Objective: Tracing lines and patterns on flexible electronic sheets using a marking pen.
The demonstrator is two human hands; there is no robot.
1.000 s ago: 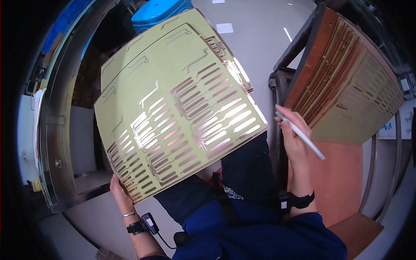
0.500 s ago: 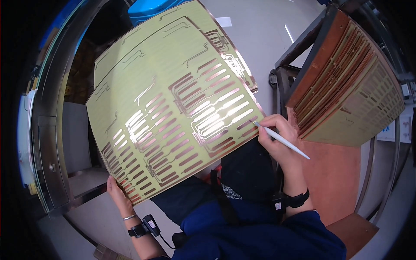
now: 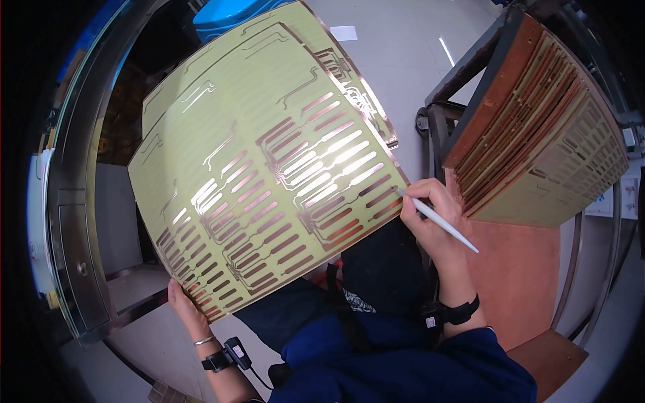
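A large pale-green circuit board panel (image 3: 222,148) with copper tracks and rows of long pads is held up tilted over my lap. A second like panel (image 3: 368,107) shows behind it, past its upper and right edges. My left hand (image 3: 186,307) grips the lower left corner, fingers hidden behind the panel. At the right edge my right hand (image 3: 435,213) is closed round a slim white pen-shaped tool (image 3: 447,227). Its thin tip lies at the panel's edge beside the end pads; I cannot tell if it touches. The thumb and fingers are close against that edge.
On the right, a stack of similar panels (image 3: 571,161) leans on a metal-framed rack with a reddish-brown board (image 3: 514,269) at its base. A metal cabinet (image 3: 80,248) stands at left. A blue plastic stool-like thing (image 3: 232,15) is at the top, on the pale floor (image 3: 410,47).
The panels have shifted slightly left and the bright glare on the pads has moved. My left hand has lowered a little with the corner. The tool stays in my right hand.
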